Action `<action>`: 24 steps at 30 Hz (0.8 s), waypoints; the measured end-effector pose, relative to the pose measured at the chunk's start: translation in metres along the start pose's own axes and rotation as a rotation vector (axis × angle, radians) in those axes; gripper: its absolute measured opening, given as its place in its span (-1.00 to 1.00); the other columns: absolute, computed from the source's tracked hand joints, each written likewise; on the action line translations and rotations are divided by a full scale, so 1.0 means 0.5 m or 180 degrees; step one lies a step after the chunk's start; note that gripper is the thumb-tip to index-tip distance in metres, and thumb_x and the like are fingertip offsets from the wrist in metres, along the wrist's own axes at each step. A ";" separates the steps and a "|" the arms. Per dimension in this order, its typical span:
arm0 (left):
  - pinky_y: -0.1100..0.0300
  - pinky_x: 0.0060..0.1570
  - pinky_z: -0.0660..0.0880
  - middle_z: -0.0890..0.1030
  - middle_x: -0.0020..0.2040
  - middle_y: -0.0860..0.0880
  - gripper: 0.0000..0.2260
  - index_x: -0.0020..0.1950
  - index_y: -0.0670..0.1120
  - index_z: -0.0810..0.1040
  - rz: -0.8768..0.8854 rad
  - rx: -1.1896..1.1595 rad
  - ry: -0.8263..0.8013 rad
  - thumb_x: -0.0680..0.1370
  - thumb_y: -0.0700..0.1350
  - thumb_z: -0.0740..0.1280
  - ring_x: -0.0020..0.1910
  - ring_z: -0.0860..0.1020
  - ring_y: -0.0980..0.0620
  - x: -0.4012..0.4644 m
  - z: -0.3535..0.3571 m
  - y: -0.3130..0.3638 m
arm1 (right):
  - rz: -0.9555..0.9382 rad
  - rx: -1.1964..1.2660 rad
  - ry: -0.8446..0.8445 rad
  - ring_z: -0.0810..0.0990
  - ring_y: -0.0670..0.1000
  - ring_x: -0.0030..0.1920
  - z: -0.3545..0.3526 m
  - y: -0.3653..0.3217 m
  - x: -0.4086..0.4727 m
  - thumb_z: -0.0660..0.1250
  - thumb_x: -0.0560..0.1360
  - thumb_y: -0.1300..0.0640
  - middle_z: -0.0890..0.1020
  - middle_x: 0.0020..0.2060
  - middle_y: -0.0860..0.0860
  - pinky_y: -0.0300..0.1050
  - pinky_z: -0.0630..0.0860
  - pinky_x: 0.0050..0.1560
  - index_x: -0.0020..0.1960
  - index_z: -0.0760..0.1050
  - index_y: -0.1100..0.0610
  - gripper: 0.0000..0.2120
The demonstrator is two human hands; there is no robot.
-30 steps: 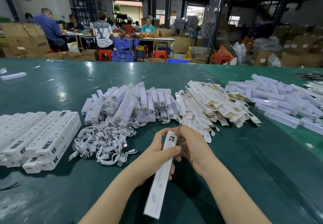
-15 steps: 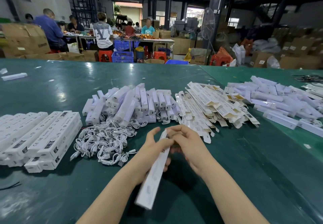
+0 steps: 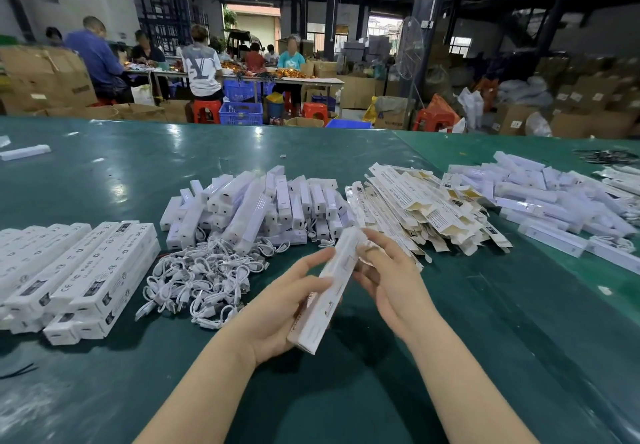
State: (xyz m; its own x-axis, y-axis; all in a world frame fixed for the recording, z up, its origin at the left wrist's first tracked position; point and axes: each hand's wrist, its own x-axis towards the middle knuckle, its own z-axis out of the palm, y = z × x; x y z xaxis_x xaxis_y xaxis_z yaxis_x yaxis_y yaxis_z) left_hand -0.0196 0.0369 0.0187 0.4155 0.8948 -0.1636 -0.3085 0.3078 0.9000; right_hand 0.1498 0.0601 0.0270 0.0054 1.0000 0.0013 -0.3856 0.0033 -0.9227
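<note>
White cardboard fills a worker's grip at a packing bench: a long, narrow box is held clear of the green table, its far end tilted up and away from the body. The left hand is wrapped around the box's lower half, thumb lying across the top face and fingers curled beneath. The right hand pinches the upper end, fingertips bent in against the box's tip; whether the end flap is open or closed cannot be told. The two hands sit close together, joined only by the box.

Just beyond the left hand lies a tangle of short white cables, and past that a heap of white plastic bars. Further to the left of the left hand, packed boxes lie side by side in neat stacked rows. Just beyond the right hand spreads a loose fan of flattened cartons, with a second heap of bars well off to its right.

Far beyond both hands, past the table's edge, seated workers gather at another bench among red stools, a blue crate and stacks of brown cartons.
</note>
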 end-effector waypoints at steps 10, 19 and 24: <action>0.23 -0.20 0.56 0.67 0.02 -0.10 -0.47 0.33 0.10 0.53 0.0314 0.0309 0.0107 0.38 -0.16 0.51 -0.16 0.62 0.06 -0.003 0.022 -0.002 | 0.0012 0.0416 -0.0042 0.67 -0.07 -0.26 0.004 0.004 0.002 0.29 0.58 0.25 0.72 -0.17 0.05 -0.24 0.58 -0.27 0.15 0.51 0.07 -0.82; 0.11 -0.10 0.59 0.65 0.06 -0.17 -0.52 0.32 -0.02 0.52 0.0017 0.0057 -0.0041 0.40 -0.15 0.45 -0.14 0.61 -0.02 -0.001 0.024 -0.006 | 0.0208 0.0461 -0.0047 0.65 0.10 0.00 -0.002 0.005 0.012 0.13 0.65 0.25 0.70 0.04 0.15 -0.14 0.64 -0.16 0.22 0.52 0.09 -0.75; 0.04 -0.05 0.57 0.65 -0.02 -0.12 -0.54 0.28 -0.01 0.56 0.0085 0.0051 0.0050 0.38 -0.16 0.48 -0.14 0.60 -0.03 -0.001 0.018 -0.007 | 0.0217 0.0438 -0.0094 0.67 0.06 -0.03 0.000 0.004 0.009 0.13 0.66 0.22 0.70 0.03 0.11 -0.17 0.62 -0.22 0.28 0.49 0.12 -0.74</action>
State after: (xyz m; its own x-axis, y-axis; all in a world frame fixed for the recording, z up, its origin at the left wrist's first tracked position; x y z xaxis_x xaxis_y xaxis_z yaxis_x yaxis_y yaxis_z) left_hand -0.0111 0.0323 0.0191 0.3938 0.9076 -0.1456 -0.3056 0.2787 0.9105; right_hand 0.1491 0.0646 0.0249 -0.0514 0.9976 -0.0464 -0.5069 -0.0661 -0.8595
